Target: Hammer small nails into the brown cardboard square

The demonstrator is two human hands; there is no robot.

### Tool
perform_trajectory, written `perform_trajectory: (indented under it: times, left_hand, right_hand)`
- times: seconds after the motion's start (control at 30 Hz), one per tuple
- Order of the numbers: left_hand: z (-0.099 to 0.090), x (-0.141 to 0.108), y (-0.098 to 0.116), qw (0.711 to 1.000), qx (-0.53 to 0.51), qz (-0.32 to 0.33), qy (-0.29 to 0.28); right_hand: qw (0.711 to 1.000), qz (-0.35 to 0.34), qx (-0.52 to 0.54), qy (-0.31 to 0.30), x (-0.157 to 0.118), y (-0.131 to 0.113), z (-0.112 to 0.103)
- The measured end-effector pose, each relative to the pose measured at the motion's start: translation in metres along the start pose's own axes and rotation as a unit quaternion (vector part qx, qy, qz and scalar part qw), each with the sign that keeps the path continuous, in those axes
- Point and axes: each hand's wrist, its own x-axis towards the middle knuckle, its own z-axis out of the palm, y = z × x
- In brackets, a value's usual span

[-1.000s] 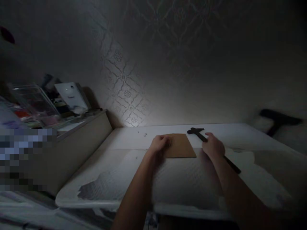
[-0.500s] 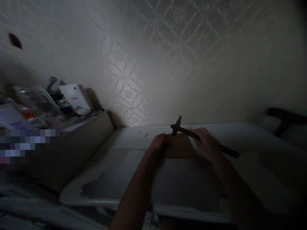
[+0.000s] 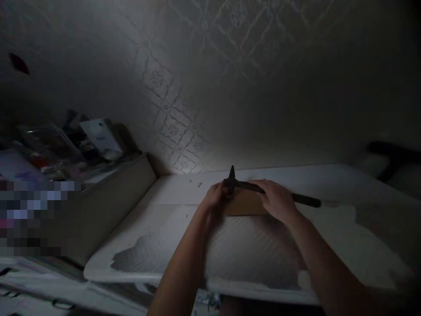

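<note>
A brown board [image 3: 247, 204] lies flat on the worn white tabletop [image 3: 171, 192]. My right hand [image 3: 278, 199] is wrapped round the handle of a dark hammer [image 3: 306, 200], whose head is over the board's left part. At the board's left edge, my left hand [image 3: 214, 196] has its fingers closed beside the hammer head; what they hold is too small and dark to make out. A few small dark pieces, perhaps nails [image 3: 199, 184], lie on the table to the left of the board.
On the left, a cabinet [image 3: 115, 197] carries a white box [image 3: 101, 135], a clear plastic case [image 3: 52, 142] and assorted clutter. A patterned wall [image 3: 263, 109] rises behind the table. Something dark [image 3: 391, 156] juts in from the right.
The hammer head has come down and left, close to the fingers of my left hand. My right hand has shifted slightly left with it. The scene looks dimmer near the wall.
</note>
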Motion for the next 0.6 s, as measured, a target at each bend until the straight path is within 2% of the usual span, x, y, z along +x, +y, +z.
perform_trajectory:
  times: [0.6]
  left_hand:
    - [0.0008,0.0040,-0.0039,1.000,-0.014,0.017,0.002]
  right_hand:
    - [1.000,0.016,0.002,0.000,-0.0003,0.0011,0.0005]
